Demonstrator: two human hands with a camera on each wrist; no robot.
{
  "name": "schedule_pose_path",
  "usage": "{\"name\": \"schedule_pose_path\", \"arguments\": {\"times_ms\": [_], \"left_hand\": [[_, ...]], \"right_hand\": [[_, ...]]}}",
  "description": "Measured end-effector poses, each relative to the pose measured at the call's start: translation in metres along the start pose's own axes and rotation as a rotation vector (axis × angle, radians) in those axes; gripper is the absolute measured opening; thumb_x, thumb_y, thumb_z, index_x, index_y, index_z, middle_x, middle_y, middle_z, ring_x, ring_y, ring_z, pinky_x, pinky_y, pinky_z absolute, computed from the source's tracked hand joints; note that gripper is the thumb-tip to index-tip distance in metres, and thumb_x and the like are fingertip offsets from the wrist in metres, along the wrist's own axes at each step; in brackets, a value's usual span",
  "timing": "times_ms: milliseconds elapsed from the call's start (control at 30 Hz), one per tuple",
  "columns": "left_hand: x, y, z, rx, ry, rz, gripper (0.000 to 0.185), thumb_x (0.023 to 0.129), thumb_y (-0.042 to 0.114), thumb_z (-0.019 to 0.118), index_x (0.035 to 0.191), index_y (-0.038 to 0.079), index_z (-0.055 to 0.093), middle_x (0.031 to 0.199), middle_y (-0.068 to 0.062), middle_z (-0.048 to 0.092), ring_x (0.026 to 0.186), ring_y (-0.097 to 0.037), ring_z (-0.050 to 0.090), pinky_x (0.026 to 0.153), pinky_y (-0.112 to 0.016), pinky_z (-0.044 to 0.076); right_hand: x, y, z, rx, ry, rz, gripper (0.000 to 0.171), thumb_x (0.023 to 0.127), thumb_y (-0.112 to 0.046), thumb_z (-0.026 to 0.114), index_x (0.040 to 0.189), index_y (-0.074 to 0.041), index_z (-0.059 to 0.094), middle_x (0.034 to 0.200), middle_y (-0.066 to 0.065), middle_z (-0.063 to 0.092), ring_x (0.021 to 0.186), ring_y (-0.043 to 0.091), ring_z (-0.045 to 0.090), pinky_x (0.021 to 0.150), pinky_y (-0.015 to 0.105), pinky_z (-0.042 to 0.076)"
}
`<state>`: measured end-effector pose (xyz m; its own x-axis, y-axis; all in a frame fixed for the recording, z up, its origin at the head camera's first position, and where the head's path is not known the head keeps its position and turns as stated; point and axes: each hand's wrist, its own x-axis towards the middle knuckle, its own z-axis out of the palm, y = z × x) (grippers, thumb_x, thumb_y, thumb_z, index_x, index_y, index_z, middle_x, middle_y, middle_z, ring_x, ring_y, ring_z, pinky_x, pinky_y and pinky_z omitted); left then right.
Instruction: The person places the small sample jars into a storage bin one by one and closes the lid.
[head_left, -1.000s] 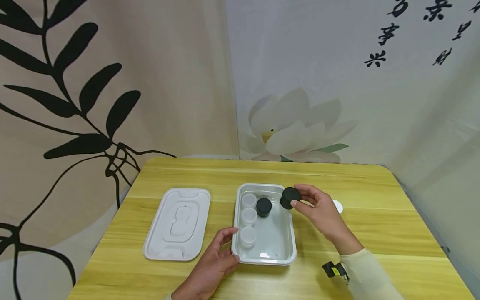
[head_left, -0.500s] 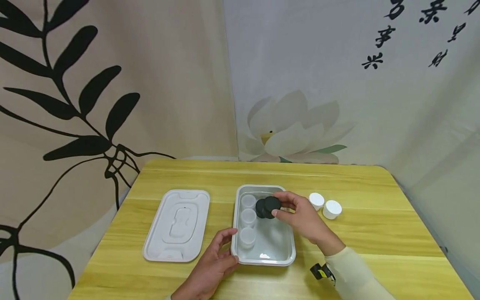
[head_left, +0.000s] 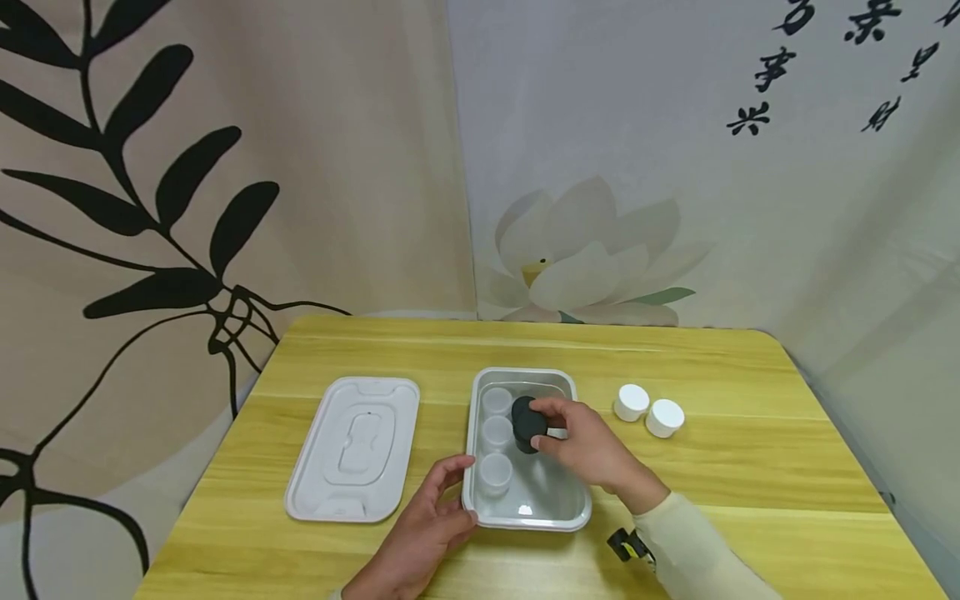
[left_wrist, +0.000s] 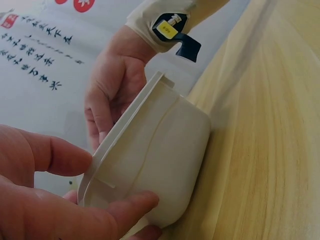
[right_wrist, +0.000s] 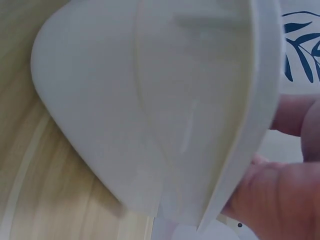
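A white tray (head_left: 525, 523) sits mid-table with three small white jars (head_left: 497, 432) in a column along its left side. Beside them stands a black jar (head_left: 520, 407). My right hand (head_left: 542, 427) reaches into the tray and grips a second black jar (head_left: 528, 431) just in front of the first. At the tray's near left corner, my left hand (head_left: 459, 492) holds the rim with thumb and fingers. In the left wrist view the tray wall (left_wrist: 165, 160) fills the middle, between thumb and fingers (left_wrist: 125, 210). The right wrist view shows only the tray's outer wall (right_wrist: 150, 110), close up.
The tray's white lid (head_left: 355, 446) lies flat to the left of the tray. Two white capped jars (head_left: 632, 402) (head_left: 664, 417) stand on the yellow wooden table (head_left: 750, 467) to the right. Printed cloth walls close off the back and both sides.
My right hand has carried the black jar from right of the tray leftward and down into it, beside the other black jar. The two white jars at right came into sight. The left hand stayed.
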<state>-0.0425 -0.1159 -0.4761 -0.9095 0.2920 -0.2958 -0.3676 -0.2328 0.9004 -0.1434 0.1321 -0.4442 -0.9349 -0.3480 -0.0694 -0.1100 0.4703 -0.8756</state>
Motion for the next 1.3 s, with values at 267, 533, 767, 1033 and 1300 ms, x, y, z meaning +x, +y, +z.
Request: {"name": "schedule_pose_path", "arguments": {"times_ms": [267, 533, 767, 1033, 1300], "left_hand": [[-0.001, 0.003, 0.0, 0.011, -0.007, 0.003, 0.073, 0.092, -0.005, 0.06, 0.158, 0.009, 0.032, 0.16, -0.022, 0.026, 0.125, -0.027, 0.057, 0.094, -0.032, 0.056], [-0.001, 0.003, 0.0, 0.018, 0.003, -0.004, 0.074, 0.091, -0.005, 0.061, 0.158, 0.008, 0.033, 0.161, -0.022, 0.026, 0.124, -0.027, 0.058, 0.095, -0.033, 0.056], [0.0, 0.003, 0.0, 0.015, -0.005, -0.006, 0.074, 0.091, -0.006, 0.06, 0.158, 0.008, 0.032, 0.163, -0.021, 0.025, 0.126, -0.027, 0.056, 0.095, -0.032, 0.056], [0.0, 0.004, 0.0, 0.027, -0.008, 0.006, 0.074, 0.091, -0.006, 0.06, 0.158, 0.008, 0.031, 0.163, -0.02, 0.025, 0.124, -0.026, 0.056, 0.093, -0.03, 0.055], [0.001, 0.002, 0.0, 0.038, -0.011, 0.012, 0.074, 0.091, -0.006, 0.06, 0.158, 0.008, 0.032, 0.162, -0.02, 0.027, 0.124, -0.027, 0.056, 0.091, -0.029, 0.055]], "right_hand": [[0.001, -0.007, 0.008, -0.113, 0.029, 0.009, 0.044, 0.092, 0.002, 0.074, 0.135, 0.006, 0.064, 0.132, 0.021, 0.07, 0.119, 0.037, 0.07, 0.102, 0.051, 0.056], [0.004, -0.008, 0.019, -0.295, 0.056, -0.041, 0.043, 0.09, 0.004, 0.073, 0.132, 0.008, 0.062, 0.133, 0.027, 0.065, 0.124, 0.04, 0.064, 0.105, 0.053, 0.053], [0.002, -0.008, 0.028, -0.411, 0.076, -0.08, 0.043, 0.09, 0.005, 0.069, 0.132, 0.011, 0.059, 0.127, 0.031, 0.059, 0.12, 0.041, 0.06, 0.102, 0.052, 0.053], [0.005, -0.012, 0.035, -0.514, 0.065, -0.047, 0.046, 0.087, 0.008, 0.069, 0.131, 0.013, 0.054, 0.115, 0.029, 0.054, 0.098, 0.035, 0.062, 0.089, 0.046, 0.057], [0.007, -0.008, 0.041, -0.546, 0.057, -0.023, 0.048, 0.083, 0.007, 0.073, 0.125, 0.011, 0.052, 0.108, 0.026, 0.052, 0.084, 0.028, 0.059, 0.078, 0.043, 0.056]]}}
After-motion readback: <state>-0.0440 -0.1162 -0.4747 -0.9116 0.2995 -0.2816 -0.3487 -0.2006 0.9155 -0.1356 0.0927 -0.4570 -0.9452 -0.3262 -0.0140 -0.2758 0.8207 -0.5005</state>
